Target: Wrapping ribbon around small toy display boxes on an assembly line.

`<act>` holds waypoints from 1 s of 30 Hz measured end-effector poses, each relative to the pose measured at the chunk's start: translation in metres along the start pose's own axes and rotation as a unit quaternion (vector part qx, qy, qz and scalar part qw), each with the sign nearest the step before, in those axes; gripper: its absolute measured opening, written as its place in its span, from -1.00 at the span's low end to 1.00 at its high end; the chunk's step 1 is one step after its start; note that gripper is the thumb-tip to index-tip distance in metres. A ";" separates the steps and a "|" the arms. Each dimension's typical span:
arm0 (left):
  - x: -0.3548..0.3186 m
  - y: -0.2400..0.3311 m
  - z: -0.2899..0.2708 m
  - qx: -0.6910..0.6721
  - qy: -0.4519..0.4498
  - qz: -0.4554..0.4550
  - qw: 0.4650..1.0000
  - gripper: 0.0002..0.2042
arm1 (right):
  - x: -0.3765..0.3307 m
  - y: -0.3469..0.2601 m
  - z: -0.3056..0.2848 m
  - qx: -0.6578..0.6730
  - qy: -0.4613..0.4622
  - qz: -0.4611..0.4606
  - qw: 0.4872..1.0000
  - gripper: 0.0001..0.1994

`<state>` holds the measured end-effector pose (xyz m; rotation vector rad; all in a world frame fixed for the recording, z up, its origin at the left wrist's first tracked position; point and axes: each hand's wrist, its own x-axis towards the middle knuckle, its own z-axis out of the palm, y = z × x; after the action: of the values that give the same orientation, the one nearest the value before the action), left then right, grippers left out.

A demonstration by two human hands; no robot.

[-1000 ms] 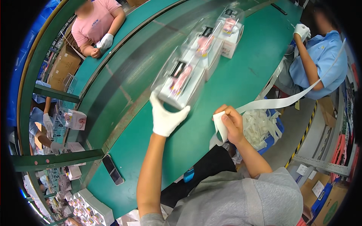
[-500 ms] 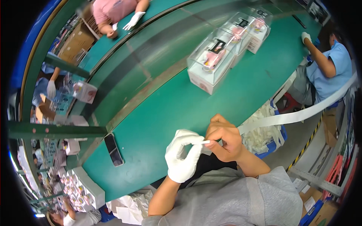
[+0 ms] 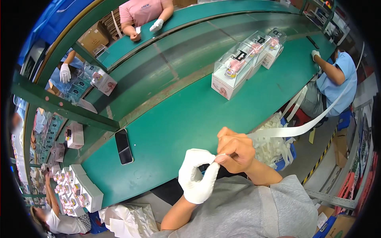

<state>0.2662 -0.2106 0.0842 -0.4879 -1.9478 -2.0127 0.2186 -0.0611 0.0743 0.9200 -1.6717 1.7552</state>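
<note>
The gloved left hand (image 3: 197, 176) and the bare right hand (image 3: 235, 153) are meeting at the near edge of the green table (image 3: 178, 131), both pinching the end of a long white strip (image 3: 295, 130) that is trailing off to the right. The strip could well slip or tear if the pinch loosens, since its end looks small. A black phone (image 3: 123, 146) is lying well apart to the left; clear-topped boxes (image 3: 234, 71) are standing farther back, not in the way.
</note>
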 end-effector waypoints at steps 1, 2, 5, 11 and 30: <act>-0.003 0.004 -0.002 -0.018 0.013 -0.013 1.000 -0.81 | 0.001 -0.002 0.005 -0.003 -0.001 -0.011 1.000 -0.76; -0.005 0.007 -0.003 -0.035 0.025 -0.027 0.999 -0.81 | 0.001 -0.003 0.009 -0.003 -0.007 -0.014 1.000 -0.76; -0.013 0.011 -0.008 -0.077 0.025 -0.032 0.996 -0.84 | 0.002 -0.006 0.019 0.004 -0.005 -0.030 1.000 -0.66; -0.021 0.019 -0.005 -0.087 0.062 -0.055 0.993 -0.87 | 0.001 -0.012 0.025 -0.008 0.007 -0.033 0.999 -0.56; -0.012 0.005 0.013 -0.067 0.110 -0.082 0.988 -0.95 | -0.007 0.000 0.011 -0.049 -0.006 0.029 0.998 -0.83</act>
<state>0.2799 -0.1983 0.0841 -0.1288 -1.7795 -2.2029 0.2235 -0.0711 0.0687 0.8475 -1.7911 1.6906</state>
